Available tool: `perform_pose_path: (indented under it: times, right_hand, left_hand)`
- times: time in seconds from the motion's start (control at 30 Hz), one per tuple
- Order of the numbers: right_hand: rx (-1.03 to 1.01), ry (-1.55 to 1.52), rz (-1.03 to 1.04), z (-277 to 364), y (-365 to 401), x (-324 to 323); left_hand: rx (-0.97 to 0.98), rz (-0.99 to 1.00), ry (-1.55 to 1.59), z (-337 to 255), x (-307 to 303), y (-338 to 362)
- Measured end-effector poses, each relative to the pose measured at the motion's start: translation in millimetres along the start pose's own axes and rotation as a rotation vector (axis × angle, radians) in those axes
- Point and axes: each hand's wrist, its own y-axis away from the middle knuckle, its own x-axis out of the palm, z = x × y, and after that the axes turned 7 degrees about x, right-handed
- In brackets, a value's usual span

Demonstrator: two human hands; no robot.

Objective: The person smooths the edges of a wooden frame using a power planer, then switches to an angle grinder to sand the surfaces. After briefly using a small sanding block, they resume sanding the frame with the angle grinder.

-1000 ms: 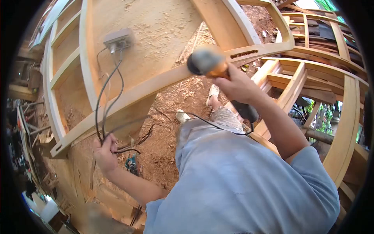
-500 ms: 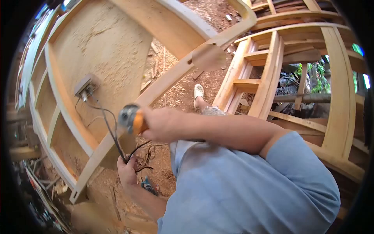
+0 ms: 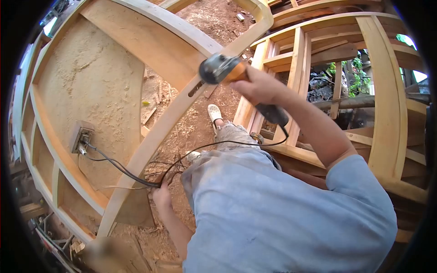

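Aloft, gripped the angle grinder (image 3: pixel 221 68) by its orange barrel with the right hand (image 3: pixel 260 85), beside the curved wooden frame (image 3: pixel 164 123). Clenched limp black cords (image 3: pixel 122 169) from the socket box (image 3: pixel 82 139) in the left hand (image 3: pixel 161 196). Judged the grinder rigid and nose-heavy, best held at barrel and rear handle.

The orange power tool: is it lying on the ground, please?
No, the right hand holds the orange power tool up beside the curved wooden frame.
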Motion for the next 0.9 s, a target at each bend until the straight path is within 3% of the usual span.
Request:
perform_pose_path:
  times: [0.07, 0.1, 0.13, 0.17, 0.27, 0.3, 0.33, 0.4, 0.47, 0.53, 0.57, 0.63, 0.67, 0.73, 0.83, 0.87, 0.9]
  right_hand:
    - [0.156, -0.05, 0.087, -4, -13, -31]
    - [0.057, -0.055, 0.017, -19, -24, -37]
    - [0.115, -0.123, 0.033, -22, -29, -46]
    - [0.064, -0.124, 0.019, -32, -38, -55]
    - [0.051, -0.141, 0.0, -42, -50, -87]
    - [0.091, -0.15, 0.009, -43, -52, -97]
    - [0.091, -0.156, 0.004, -51, -58, -105]
    - [0.116, -0.119, -0.179, -71, -68, -114]
    - [0.22, -0.078, -0.084, -27, -38, -106]
    - [0.054, 0.013, -0.082, -26, -33, -70]
    - [0.041, -0.008, 0.032, -1, -16, -57]
    - [0.061, 0.111, 0.126, 8, -9, -26]
    - [0.04, 0.128, 0.132, 13, -4, -22]
    - [0.077, 0.144, 0.157, 6, -11, -32]
    - [0.091, 0.02, 0.029, -18, -28, -78]
    - [0.019, -0.105, 0.048, -52, -50, -91]
    - [0.146, -0.084, -0.002, -53, -54, -115]
  left_hand:
    - [0.038, -0.017, -0.034, 50, 0, -21]
    - [0.067, 0.047, -0.055, 84, -3, -34]
    - [0.098, 0.117, -0.075, 95, -3, -44]
    - [0.03, 0.102, -0.199, 15, 4, -15]
    - [0.165, 0.06, -0.218, 6, 13, -12]
    - [0.255, -0.12, -0.195, 43, 20, -22]
    - [0.262, -0.118, -0.198, 32, 23, -20]
    - [0.068, -0.194, -0.019, 5, 30, -5]
    - [0.147, -0.269, 0.012, 3, 38, -5]
    - [0.309, -0.507, 0.195, -12, 45, 6]
    - [0.317, -0.484, 0.193, -20, 43, 7]
    - [0.512, -0.639, -0.128, -36, 38, 10]
    - [0.517, -0.617, -0.133, -47, 34, 10]
    - [0.723, -0.722, -0.356, -70, 27, 5]
    - [0.739, -0.784, -0.222, -94, 23, -9]
    - [0.726, -0.803, -0.225, -95, 23, -13]
    - [0.69, -0.842, -0.265, -95, 24, -17]
